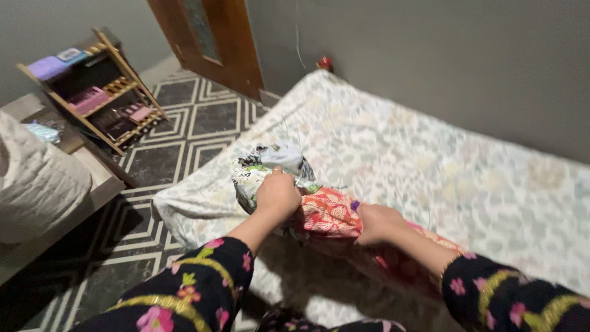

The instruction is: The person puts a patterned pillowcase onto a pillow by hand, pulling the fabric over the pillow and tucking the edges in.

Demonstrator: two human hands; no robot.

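From the head camera, everything sits around the bed (467, 178), which wears a pale floral sheet and runs along a grey wall. Near the bed's front edge lies a rolled orange-red patterned cloth (332, 216), and touching its far end is a white, green and grey printed fabric bundle (273, 165). The left hand (278, 195) rests on the seam where the bundle meets the cloth, its grip closed on the bundle's fabric with the knuckles turned up. The right hand (376, 222) lies just beside it, on the cloth, its grip clamped on the orange-red roll; the fingers curl under, so their tips are hidden. Both forearms wear black sleeves with pink flowers and yellow bands. Beyond the bed's left edge the floor (184, 123) shows grey tiles with white geometric lines. Well apart from the bed, at upper left, stands a slanted wooden rack (101, 92) holding purple and pink items. A brown wooden door (215, 43) stands near the bed's far corner.
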